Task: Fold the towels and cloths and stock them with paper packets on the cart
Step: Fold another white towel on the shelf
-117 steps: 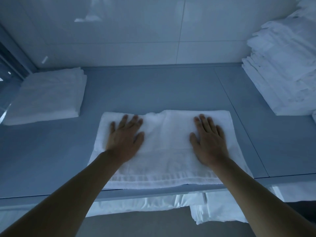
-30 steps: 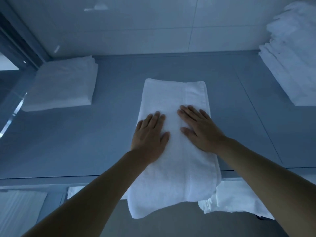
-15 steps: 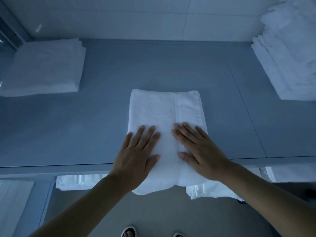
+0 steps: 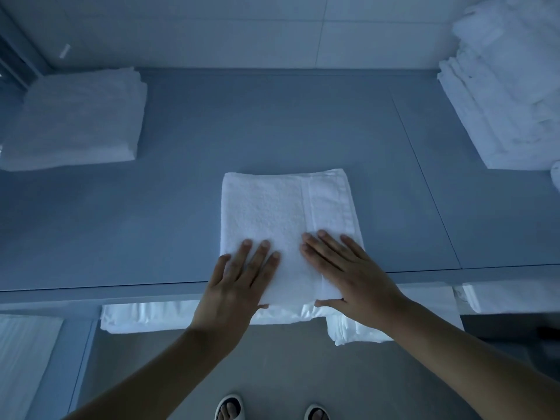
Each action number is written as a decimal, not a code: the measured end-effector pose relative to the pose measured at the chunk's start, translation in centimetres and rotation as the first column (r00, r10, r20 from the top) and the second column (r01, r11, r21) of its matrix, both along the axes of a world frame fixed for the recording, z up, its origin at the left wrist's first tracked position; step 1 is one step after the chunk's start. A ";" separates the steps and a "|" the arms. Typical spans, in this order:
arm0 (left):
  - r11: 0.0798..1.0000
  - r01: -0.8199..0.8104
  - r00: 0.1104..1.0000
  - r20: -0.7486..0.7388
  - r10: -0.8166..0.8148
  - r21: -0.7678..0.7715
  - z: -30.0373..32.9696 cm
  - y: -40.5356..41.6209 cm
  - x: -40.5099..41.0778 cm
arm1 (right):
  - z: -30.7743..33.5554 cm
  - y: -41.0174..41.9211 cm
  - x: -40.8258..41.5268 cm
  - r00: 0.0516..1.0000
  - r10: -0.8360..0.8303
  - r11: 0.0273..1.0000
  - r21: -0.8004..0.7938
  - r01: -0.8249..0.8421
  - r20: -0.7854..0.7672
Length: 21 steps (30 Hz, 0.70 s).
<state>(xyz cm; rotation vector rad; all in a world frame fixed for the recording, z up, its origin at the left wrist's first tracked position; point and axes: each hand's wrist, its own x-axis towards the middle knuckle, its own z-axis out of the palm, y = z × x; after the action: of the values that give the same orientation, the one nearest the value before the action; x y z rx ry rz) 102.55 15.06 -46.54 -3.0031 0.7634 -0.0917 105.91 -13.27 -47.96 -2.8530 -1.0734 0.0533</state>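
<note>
Your left hand point(image 4: 239, 286) and right hand point(image 4: 348, 274), fingers spread, press flat on the folded towel point(image 4: 272, 213); folded stack point(image 4: 75, 119) beyond-left, unfolded pile point(image 4: 509, 95) beyond-right left to do.

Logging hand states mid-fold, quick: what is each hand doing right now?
Left hand: open, fingers straight, pressing flat on the folded towel.
Right hand: open, fingers straight, pressing the same towel near the counter edge.
</note>
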 end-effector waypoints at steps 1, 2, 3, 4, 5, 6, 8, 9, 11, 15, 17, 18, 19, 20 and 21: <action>1.000 0.026 0.996 0.081 -0.026 -0.008 0.0 -0.1 -0.4 | 0.2 0.0 -0.3 1.000 0.001 1.000 -0.002 -0.001 -0.004; 0.998 0.058 0.986 0.156 -0.052 -0.037 0.1 -0.1 -0.8 | 0.6 0.1 -0.7 1.000 0.002 1.000 0.000 -0.002 -0.015; 0.995 0.080 0.978 0.199 -0.066 -0.062 0.6 -0.1 -1.0 | 1.1 0.2 -1.2 1.000 0.000 1.000 0.014 0.001 -0.031; 0.992 0.094 0.975 0.209 -0.075 -0.083 1.3 -0.1 -1.2 | 1.8 0.2 -1.7 0.999 -0.008 0.999 0.037 0.009 -0.052; 0.990 0.089 0.983 0.172 -0.070 -0.109 2.3 -0.3 -1.4 | 2.7 0.2 -2.2 0.997 -0.019 0.997 0.069 0.025 -0.078; 0.988 0.059 0.995 0.090 -0.047 -0.140 3.6 -0.5 -1.5 | 3.6 0.1 -2.8 0.993 -0.039 0.993 0.107 0.051 -0.111; 0.981 -0.082 0.984 -0.172 0.051 -0.178 6.3 -1.0 -1.8 | 6.2 -0.3 -3.8 0.971 -0.118 0.976 0.155 0.152 -0.208; 0.969 -0.158 0.959 -0.262 0.106 -0.188 7.6 -1.2 -2.1 | 7.7 -0.6 -4.2 0.954 -0.163 0.969 0.139 0.203 -0.253; 0.953 -0.230 0.920 -0.363 0.147 -0.195 9.6 -1.6 -2.5 | 10.5 -1.2 -4.9 0.917 -0.218 0.963 0.082 0.259 -0.333; 0.929 -0.285 0.839 -0.530 0.123 -0.234 14.5 -2.7 -2.4 | 17.3 -2.5 -4.5 0.785 -0.304 0.903 0.099 0.418 -0.540; 0.895 -0.336 0.740 -0.670 0.059 -0.292 17.0 -3.2 -1.8 | 20.8 -3.5 -3.5 0.726 -0.321 0.897 0.051 0.440 -0.608; 0.874 -0.360 0.684 -0.729 0.010 -0.326 18.1 -3.4 -1.6 | 22.4 -4.0 -2.9 0.710 -0.318 0.899 0.038 0.437 -0.629; 0.850 -0.385 0.629 -0.776 -0.042 -0.358 19.2 -3.5 -1.3 | 23.9 -4.5 -2.2 0.697 -0.313 0.899 0.036 0.437 -0.645; 0.823 -0.412 0.587 -0.805 -0.087 -0.390 19.9 -3.6 -0.9 | 25.1 -4.9 -1.4 0.689 -0.310 0.898 0.037 0.439 -0.655; 0.797 -0.439 0.562 -0.819 -0.116 -0.414 20.4 -3.7 -0.4 | 25.9 -5.1 -0.6 0.689 -0.312 0.896 0.038 0.442 -0.654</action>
<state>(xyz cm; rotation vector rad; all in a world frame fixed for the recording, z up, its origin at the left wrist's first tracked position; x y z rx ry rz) 102.12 11.33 -26.19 -3.6161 0.4733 1.4760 105.34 -18.38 -22.04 -2.4898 -0.3119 0.7780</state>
